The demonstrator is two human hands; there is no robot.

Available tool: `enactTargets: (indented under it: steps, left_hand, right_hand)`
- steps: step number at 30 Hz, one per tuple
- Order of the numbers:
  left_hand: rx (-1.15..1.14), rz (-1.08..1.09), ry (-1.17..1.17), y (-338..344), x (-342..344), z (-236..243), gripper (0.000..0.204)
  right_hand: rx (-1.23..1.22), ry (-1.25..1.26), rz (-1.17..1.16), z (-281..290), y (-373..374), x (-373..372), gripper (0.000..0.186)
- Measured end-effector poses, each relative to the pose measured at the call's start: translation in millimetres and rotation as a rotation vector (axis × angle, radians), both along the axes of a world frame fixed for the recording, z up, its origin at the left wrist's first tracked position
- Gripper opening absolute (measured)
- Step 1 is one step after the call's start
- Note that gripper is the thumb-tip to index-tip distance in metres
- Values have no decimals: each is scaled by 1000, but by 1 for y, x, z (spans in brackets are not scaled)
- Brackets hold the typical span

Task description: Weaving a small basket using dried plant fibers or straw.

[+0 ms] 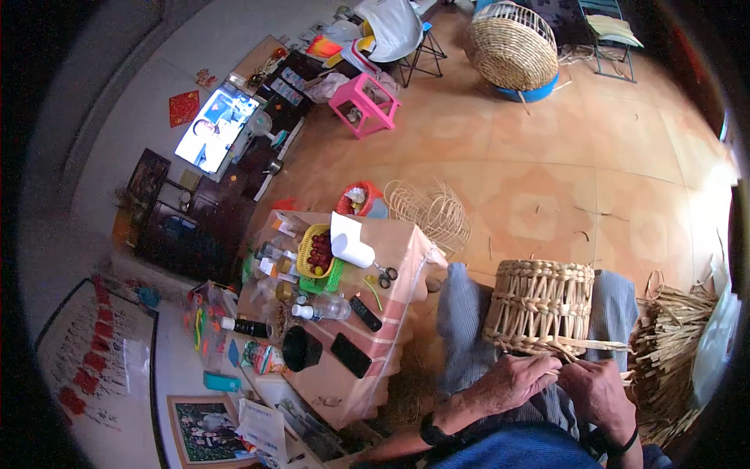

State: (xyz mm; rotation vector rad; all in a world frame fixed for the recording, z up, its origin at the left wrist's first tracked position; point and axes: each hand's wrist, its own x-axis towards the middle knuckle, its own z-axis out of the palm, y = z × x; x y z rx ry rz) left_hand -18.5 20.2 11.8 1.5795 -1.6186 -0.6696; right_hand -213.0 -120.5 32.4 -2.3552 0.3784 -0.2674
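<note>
A woven straw basket lies across my lap, with thick braided bands and open upright strands between them. My left hand is closed at the basket's near edge, its fingers pinching a straw strand. Beside it, my right hand is closed on straw at the same edge, the knuckles close to the left hand's fingertips. One loose straw strand sticks out to the right from that edge. The exact strands inside the fingers are partly hidden.
A bundle of dry straw lies to my right. At left stands a cloth-covered table with scissors, a black phone, bottles and a yellow fruit basket. Beyond are a wire frame, a pink stool and a large woven basket.
</note>
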Motion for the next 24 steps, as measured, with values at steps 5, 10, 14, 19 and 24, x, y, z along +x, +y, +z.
enactTargets:
  steps: [5,10,14,19,24]
  left_hand:
    - [-45,-12,14,6,7,-6,15]
    - [-28,99,42,18,17,-11,14]
    - [16,167,-31,41,33,-12,19]
    - [41,162,-62,62,35,-18,20]
    - [323,63,342,69,-2,-68,14]
  right_hand:
    - [-69,-6,-65,10,13,8,19]
    - [-42,-83,-152,5,35,31,20]
    - [48,-120,-64,6,45,56,20]
    - [264,-88,44,-9,45,57,14]
    - [105,-58,224,-21,39,47,15]
